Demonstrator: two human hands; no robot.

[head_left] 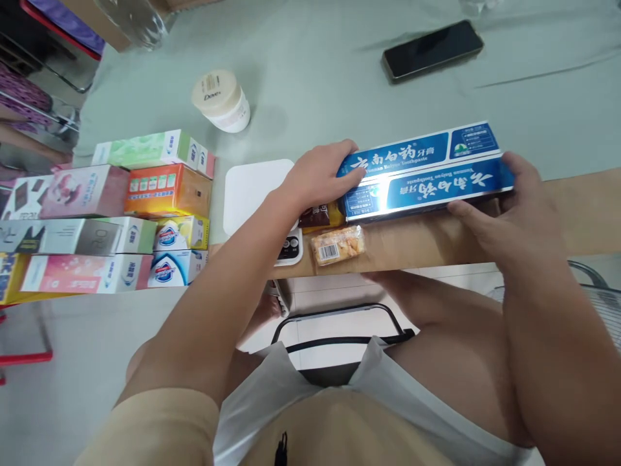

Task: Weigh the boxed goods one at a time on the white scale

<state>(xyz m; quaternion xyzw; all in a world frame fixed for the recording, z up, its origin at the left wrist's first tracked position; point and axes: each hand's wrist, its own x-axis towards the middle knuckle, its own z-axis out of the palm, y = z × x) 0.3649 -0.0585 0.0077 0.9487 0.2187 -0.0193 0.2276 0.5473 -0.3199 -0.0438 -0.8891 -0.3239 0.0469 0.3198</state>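
A long blue toothpaste box (427, 173), printed with white characters, lies between my hands near the table's front edge, two of its faces showing. My left hand (325, 169) grips its left end, thumb and fingers on the upper faces. Around the right end, my right hand (517, 207) is closed with the thumb along the near side. Just below my left hand sits a brown and yellow packet (320, 217), partly covered. A small clear-wrapped snack with a barcode (338, 245) lies in front of it. Behind my left forearm is a white kitchen scale (255, 188), its buttons partly hidden.
Several boxed goods, among them an orange box (167, 189) and a soap box (178, 268), are stacked at the left. A Dove jar (223, 107) and a black phone (431, 50) stand farther back on the green cloth (315, 77). A clear plastic bottle (138, 22) is at upper left.
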